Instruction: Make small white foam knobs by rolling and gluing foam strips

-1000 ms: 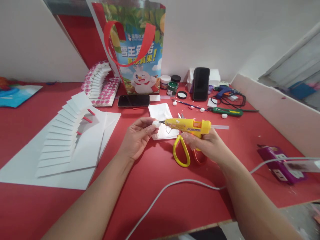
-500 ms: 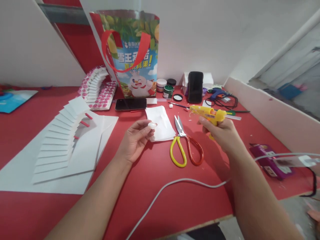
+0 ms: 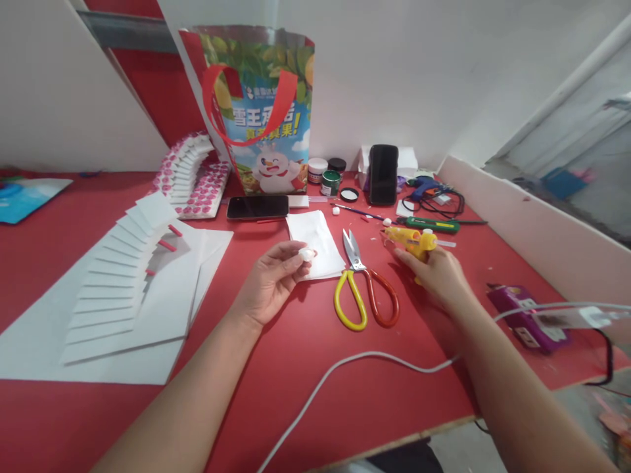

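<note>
Since the earlier frames the right hand [image 3: 438, 272] has carried the yellow glue gun [image 3: 411, 241] away from the left hand [image 3: 273, 279] and lowered it toward the red table [image 3: 305, 341], right of centre in the frame. Its fingers are wrapped around the gun's grip, nozzle pointing toward the left of the frame, just above and right of the scissors [image 3: 362, 289], which lie flat with one yellow and one red handle. Near the middle of the frame, the left hand pinches a small white ball [image 3: 306, 253] between thumb and fingertips, held over the edge of a white paper sheet [image 3: 315, 240]. A white cord [image 3: 355, 368] runs across the lower table toward a purple power strip [image 3: 530, 318] at the right edge. At left lie fanned white paper strips [image 3: 118, 276]; a black phone [image 3: 257, 206] lies above centre, in front of a printed shopping bag [image 3: 266, 125].
</note>
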